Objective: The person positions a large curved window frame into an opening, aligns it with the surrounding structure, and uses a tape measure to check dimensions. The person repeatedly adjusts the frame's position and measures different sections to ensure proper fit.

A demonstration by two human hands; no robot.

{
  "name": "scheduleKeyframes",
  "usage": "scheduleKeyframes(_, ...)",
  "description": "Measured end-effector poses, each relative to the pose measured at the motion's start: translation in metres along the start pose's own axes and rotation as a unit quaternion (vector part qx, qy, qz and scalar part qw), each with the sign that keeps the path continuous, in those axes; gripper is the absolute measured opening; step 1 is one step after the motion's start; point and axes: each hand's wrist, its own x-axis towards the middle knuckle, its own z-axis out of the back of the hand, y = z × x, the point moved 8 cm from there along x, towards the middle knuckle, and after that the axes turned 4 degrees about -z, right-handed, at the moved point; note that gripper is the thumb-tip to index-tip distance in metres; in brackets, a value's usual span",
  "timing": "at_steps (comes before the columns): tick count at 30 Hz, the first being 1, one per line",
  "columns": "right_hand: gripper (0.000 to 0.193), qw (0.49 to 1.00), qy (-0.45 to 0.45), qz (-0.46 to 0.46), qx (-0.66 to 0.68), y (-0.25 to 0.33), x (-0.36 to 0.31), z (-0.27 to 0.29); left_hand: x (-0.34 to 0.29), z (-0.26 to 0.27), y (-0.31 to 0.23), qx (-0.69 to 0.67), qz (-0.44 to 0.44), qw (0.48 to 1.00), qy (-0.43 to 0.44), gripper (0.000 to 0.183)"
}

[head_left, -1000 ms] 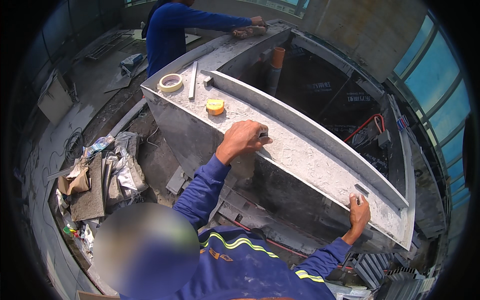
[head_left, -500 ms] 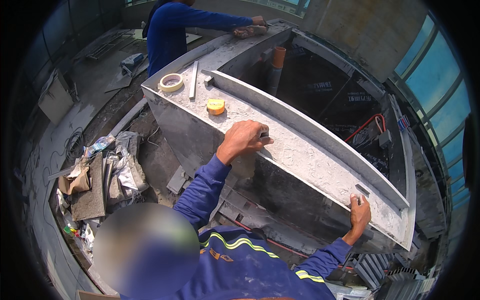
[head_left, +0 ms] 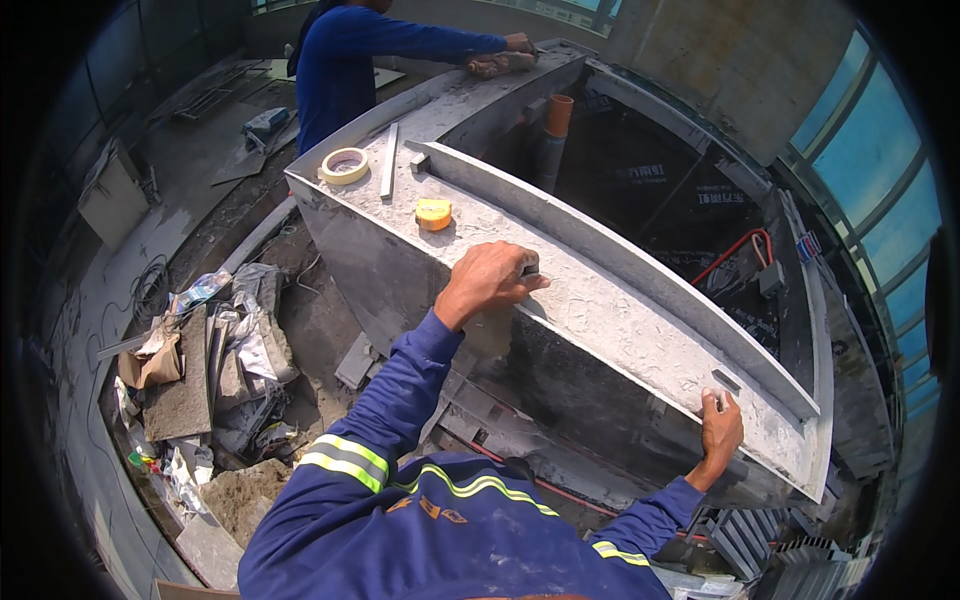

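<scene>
My left hand (head_left: 490, 284) is closed at the near edge of a long curved stone ledge (head_left: 620, 325) coated with white dust. A small dark grey block (head_left: 530, 269) shows at its fingertips. Farther right, my right hand (head_left: 721, 428) has its fingers drawn together on the same near edge; what they pinch, if anything, is hidden. Just beyond those fingertips lies a short grey strip (head_left: 726, 380). Left of my left hand sit a yellow tape measure (head_left: 433, 214), a light metal bar (head_left: 389, 162) and a roll of cream tape (head_left: 344, 167).
An upright curved slab (head_left: 610, 270) backs the ledge, with a dark pit behind it holding an orange pipe (head_left: 559, 115). A co-worker in blue (head_left: 345, 65) reaches over the far end. Rubble and scraps (head_left: 205, 370) lie at left. Grey metal sections (head_left: 745, 540) are stacked lower right.
Both hands keep their places on the ledge. The view has shifted very slightly, and my left upper sleeve with its reflective band now shows where a blurred patch was.
</scene>
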Motion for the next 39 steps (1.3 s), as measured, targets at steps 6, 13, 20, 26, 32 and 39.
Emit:
scheduleKeyframes(6,0.064,0.998,-0.061,0.005,-0.011,-0.006,0.0,0.002,0.003,-0.004,0.004,-0.013,0.016,1.0,0.015,0.043)
scheduleKeyframes(13,0.052,0.996,-0.082,0.015,-0.02,-0.019,0.007,-0.005,0.001,-0.001,0.001,-0.006,0.004,1.0,0.01,0.043)
scheduleKeyframes(20,0.055,0.997,-0.075,0.011,-0.027,-0.018,0.004,-0.003,0.001,-0.004,0.002,-0.024,-0.008,1.0,0.011,0.042)
scheduleKeyframes(26,0.074,0.999,0.013,-0.026,-0.03,-0.018,0.013,-0.009,-0.001,-0.005,0.003,-0.015,-0.011,1.0,0.007,0.039)
scheduleKeyframes(32,0.074,0.999,-0.037,-0.004,-0.03,-0.031,0.018,-0.013,-0.005,0.005,-0.002,-0.022,0.007,1.0,0.012,0.034)
scheduleKeyframes(39,0.052,1.0,0.02,-0.013,0.008,-0.005,-0.006,0.004,0.003,-0.005,-0.005,-0.021,-0.034,0.999,-0.016,0.034)
